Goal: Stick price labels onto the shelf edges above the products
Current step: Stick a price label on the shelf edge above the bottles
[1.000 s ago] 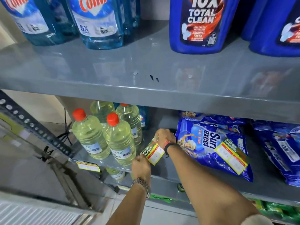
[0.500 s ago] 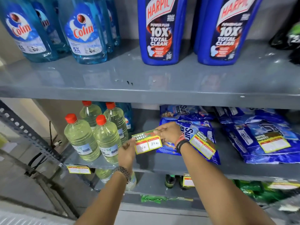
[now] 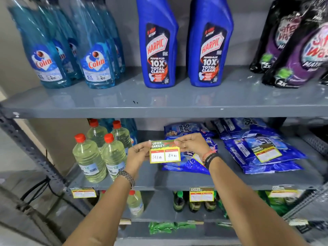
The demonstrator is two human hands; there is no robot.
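Paper this thin has almost no weight, so the price label [image 3: 165,151] in my grip needs only a light pinch at its two short ends. My left hand [image 3: 137,155] has its fingers [image 3: 142,148] pinched on the label's left end, and my right hand [image 3: 192,144] has its fingers [image 3: 182,139] pinched on the label's upper right corner. Held flat between them, it faces me, with two handwritten prices in the white boxes. I judge it limp and easy to crease or curl, so I would keep it taut and hold only the margins, clear of any sticky back.

The label hangs in the open gap below the upper shelf edge [image 3: 159,112], in front of the blue detergent packs [image 3: 188,164] and just right of the red-capped bottles [image 3: 113,153]. It touches neither. That grey edge above the label looks bare along its visible length, a narrow flat strip. I expect the label to be taller than the strip, so it must go on square or it will overhang. Straight up from the label the way is free. The bottles to the left of the label are near my left wrist and could be knocked. Below the label, the next shelf edge already carries a stuck label [image 3: 201,194].
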